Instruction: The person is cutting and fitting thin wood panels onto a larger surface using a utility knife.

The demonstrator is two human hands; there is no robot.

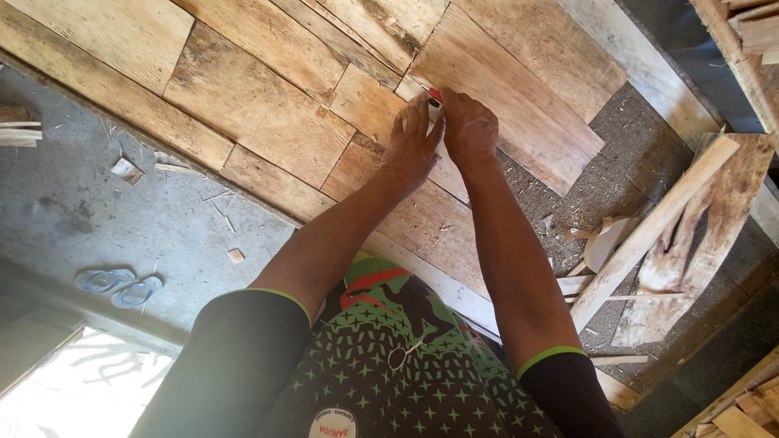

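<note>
While you lean over in a green-patterned shirt, both arms reach forward onto the wooden plank floor. Your left hand lies flat, fingers spread, against a small red-and-white tool. Your right hand pinches that tool at a plank seam. Farther right, loose boards lie on bare subfloor.

We see pale tan wooden planks with brown grain, and a red-tipped tool. Our shirt is black with green stars; light blue flip-flops lie on grey concrete.
</note>
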